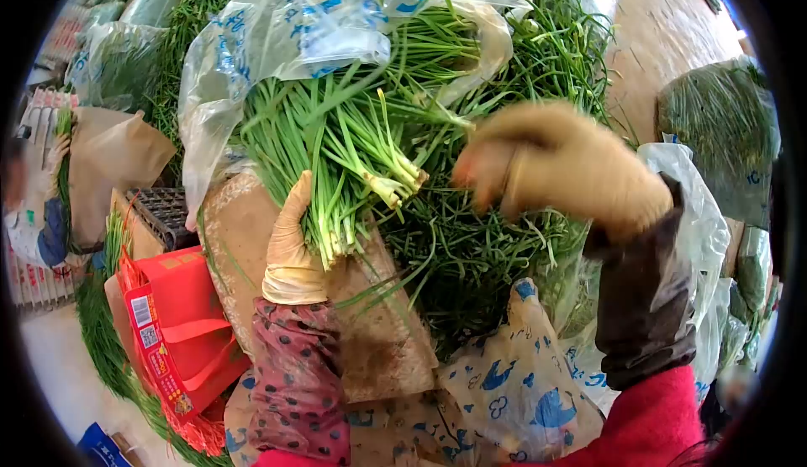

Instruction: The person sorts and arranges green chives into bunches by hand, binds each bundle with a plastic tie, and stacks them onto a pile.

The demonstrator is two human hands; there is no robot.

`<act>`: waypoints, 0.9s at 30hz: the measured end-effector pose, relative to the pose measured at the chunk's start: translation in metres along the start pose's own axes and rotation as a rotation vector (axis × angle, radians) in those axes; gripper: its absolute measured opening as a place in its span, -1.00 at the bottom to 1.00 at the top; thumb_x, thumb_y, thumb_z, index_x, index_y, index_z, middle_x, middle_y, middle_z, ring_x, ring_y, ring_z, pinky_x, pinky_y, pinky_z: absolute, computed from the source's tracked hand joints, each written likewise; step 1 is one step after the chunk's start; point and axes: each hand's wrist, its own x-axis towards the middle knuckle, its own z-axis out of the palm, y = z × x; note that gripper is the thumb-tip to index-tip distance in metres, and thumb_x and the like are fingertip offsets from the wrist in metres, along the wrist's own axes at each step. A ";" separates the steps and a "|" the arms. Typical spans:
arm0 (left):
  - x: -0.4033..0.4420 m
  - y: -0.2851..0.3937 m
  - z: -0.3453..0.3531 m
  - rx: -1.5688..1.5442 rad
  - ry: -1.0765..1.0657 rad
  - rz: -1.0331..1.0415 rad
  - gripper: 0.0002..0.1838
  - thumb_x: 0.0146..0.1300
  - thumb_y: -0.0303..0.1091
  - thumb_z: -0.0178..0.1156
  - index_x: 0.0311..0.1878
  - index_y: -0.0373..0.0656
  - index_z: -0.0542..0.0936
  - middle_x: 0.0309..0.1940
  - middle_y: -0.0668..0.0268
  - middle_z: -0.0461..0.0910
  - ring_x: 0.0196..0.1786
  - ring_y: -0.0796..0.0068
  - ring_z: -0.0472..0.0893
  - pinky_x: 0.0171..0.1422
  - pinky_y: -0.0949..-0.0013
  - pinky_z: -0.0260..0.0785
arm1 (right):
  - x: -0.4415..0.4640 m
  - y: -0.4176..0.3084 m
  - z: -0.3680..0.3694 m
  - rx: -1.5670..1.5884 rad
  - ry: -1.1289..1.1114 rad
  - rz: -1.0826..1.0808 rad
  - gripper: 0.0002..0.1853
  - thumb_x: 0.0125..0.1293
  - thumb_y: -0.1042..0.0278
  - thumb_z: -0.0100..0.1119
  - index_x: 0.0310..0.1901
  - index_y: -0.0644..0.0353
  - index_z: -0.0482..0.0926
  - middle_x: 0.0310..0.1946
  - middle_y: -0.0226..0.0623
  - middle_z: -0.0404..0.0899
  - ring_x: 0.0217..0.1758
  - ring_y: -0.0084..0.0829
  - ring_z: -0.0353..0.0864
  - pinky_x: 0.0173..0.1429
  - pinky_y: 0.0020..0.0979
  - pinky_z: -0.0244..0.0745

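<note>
My left hand (292,244), in a pale glove, is closed round the lower part of a bunch of long green stalks (324,173) with whitish cut ends. To the right, my right hand (551,164), in a tan glove, is smeared by motion, and its fingers cannot be made out clearly. A thin stalk with a pale end lies close to its fingertips. Under and beyond the hands spreads a heap of loose green stalks (479,248). Clear plastic with blue print (252,38) covers part of the greens at the top.
A worn board (378,341) lies below my left hand, with a red bag (181,324) and a black crate (164,211) to its left. Wrapped green bundles (714,122) stand at the right. Another person's gloved hand (59,152) holds stalks at the far left.
</note>
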 end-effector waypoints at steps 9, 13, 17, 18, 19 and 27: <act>0.000 0.006 -0.016 0.202 0.065 0.007 -0.63 0.23 -0.38 0.32 0.06 -0.31 0.55 -0.10 0.22 0.64 -0.16 0.36 0.66 -0.10 0.32 0.60 | 0.071 -0.005 0.041 -0.601 -0.046 0.156 -0.22 0.26 -0.40 0.02 0.03 0.31 0.56 -0.17 -0.06 0.64 -0.14 -0.28 0.63 0.05 -0.27 0.49; 0.006 0.005 -0.032 0.303 0.016 0.010 -0.56 0.22 -0.30 0.34 0.11 -0.27 0.51 -0.08 0.25 0.62 -0.12 0.40 0.64 -0.06 0.34 0.56 | 0.087 0.003 0.080 -0.221 -0.184 0.129 0.04 -0.01 -0.53 0.18 0.22 0.37 0.37 0.04 0.07 0.57 0.13 -0.08 0.57 0.23 -0.27 0.43; -0.002 0.014 -0.024 0.393 -0.075 -0.018 -0.49 0.22 -0.25 0.35 0.17 -0.23 0.44 -0.10 0.29 0.60 -0.13 0.44 0.62 -0.06 0.35 0.55 | 0.099 0.012 0.108 -0.286 0.000 0.096 -0.04 0.06 -0.23 0.36 0.33 0.27 0.18 -0.16 -0.13 0.61 -0.27 -0.36 0.61 -0.21 -0.38 0.54; 0.002 0.016 -0.028 0.424 -0.093 -0.075 -0.52 0.23 -0.28 0.33 0.16 -0.22 0.45 -0.09 0.28 0.61 -0.15 0.44 0.63 -0.10 0.33 0.56 | 0.106 0.022 0.099 -0.057 -0.213 0.018 0.05 -0.05 -0.33 0.39 0.28 0.38 0.26 -0.06 -0.02 0.59 -0.10 -0.27 0.63 -0.02 -0.34 0.56; 0.008 0.012 -0.032 0.380 -0.117 -0.043 -0.55 0.22 -0.34 0.33 0.14 -0.23 0.47 -0.11 0.28 0.62 -0.18 0.43 0.64 -0.14 0.33 0.58 | 0.096 0.015 0.095 0.003 -0.152 -0.012 -0.13 -0.04 -0.26 0.41 0.13 0.32 0.46 -0.23 -0.12 0.62 -0.29 -0.36 0.62 -0.22 -0.38 0.55; 0.017 0.017 -0.044 0.333 -0.063 -0.127 -0.55 0.07 -0.59 0.35 0.07 -0.25 0.52 -0.21 0.26 0.64 -0.24 0.38 0.67 -0.19 0.31 0.60 | 0.108 -0.004 0.030 -0.473 -0.145 0.111 -0.54 0.01 0.27 0.42 -0.04 0.23 0.53 -0.46 -0.37 0.57 -0.50 -0.51 0.52 -0.41 -0.48 0.46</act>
